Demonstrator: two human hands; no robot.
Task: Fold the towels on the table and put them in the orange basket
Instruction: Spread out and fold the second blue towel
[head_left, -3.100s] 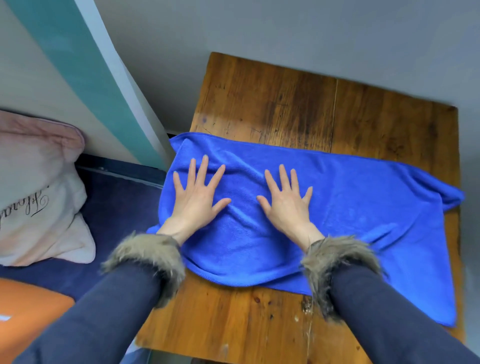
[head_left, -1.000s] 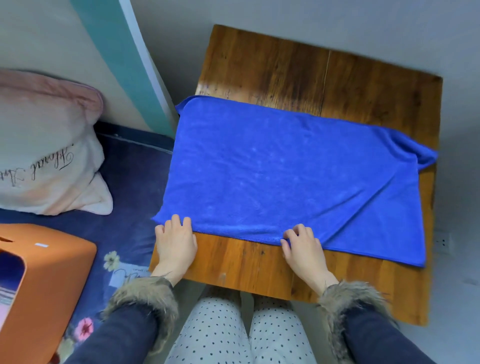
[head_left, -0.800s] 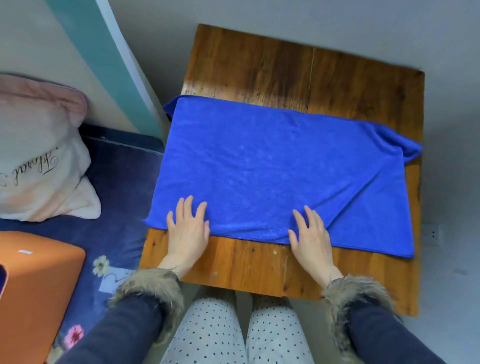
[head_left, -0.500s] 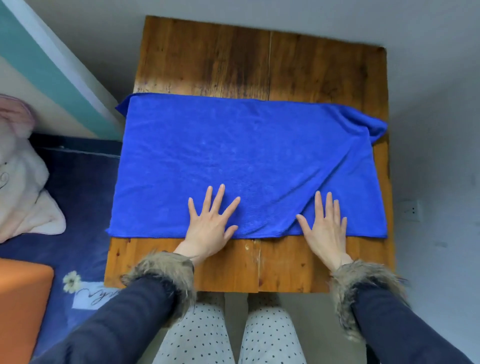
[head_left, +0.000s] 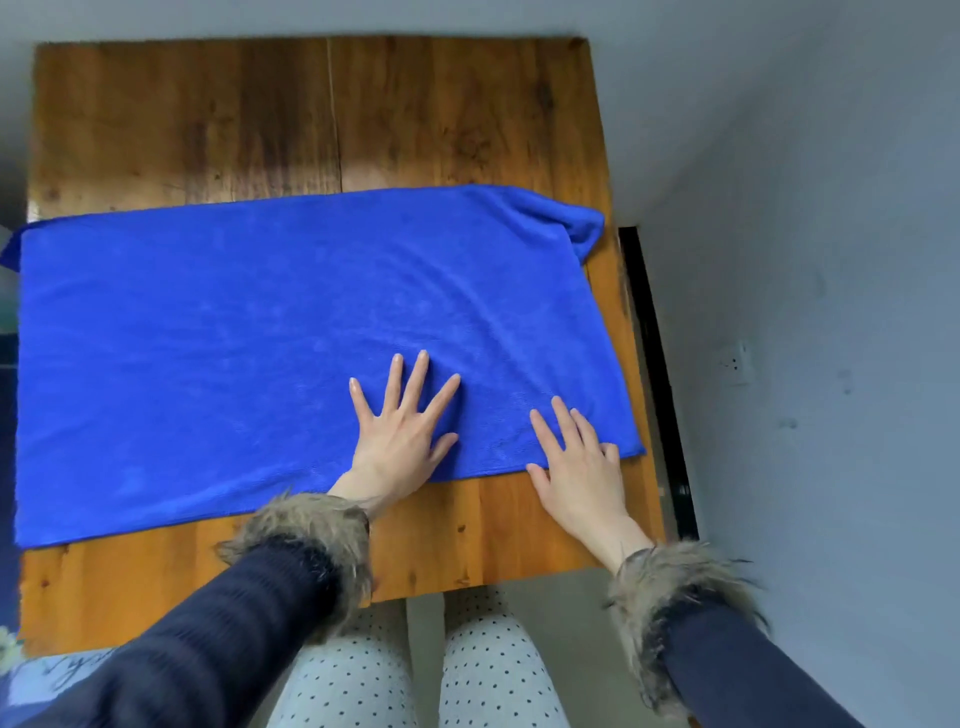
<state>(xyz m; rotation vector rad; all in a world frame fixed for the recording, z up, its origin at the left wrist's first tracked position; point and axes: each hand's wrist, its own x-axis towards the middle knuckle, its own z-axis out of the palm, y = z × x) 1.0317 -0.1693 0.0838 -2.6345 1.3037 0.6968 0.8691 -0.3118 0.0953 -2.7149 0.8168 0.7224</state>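
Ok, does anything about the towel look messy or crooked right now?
Mostly flat, but the blue towel is bunched into a rolled lump at its far right corner, and it lies slightly askew to the wooden table edges. Both the left hand and right hand press flat near its front right corner.

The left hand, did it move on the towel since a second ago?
Yes. The left hand went from the towel's near left corner rightward along the near edge, close to the right hand.

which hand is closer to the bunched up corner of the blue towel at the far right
Right. The right hand lies flat on the towel's near right corner, nearest the bunched corner beyond it. The left hand presses flat further left, near the towel's middle.
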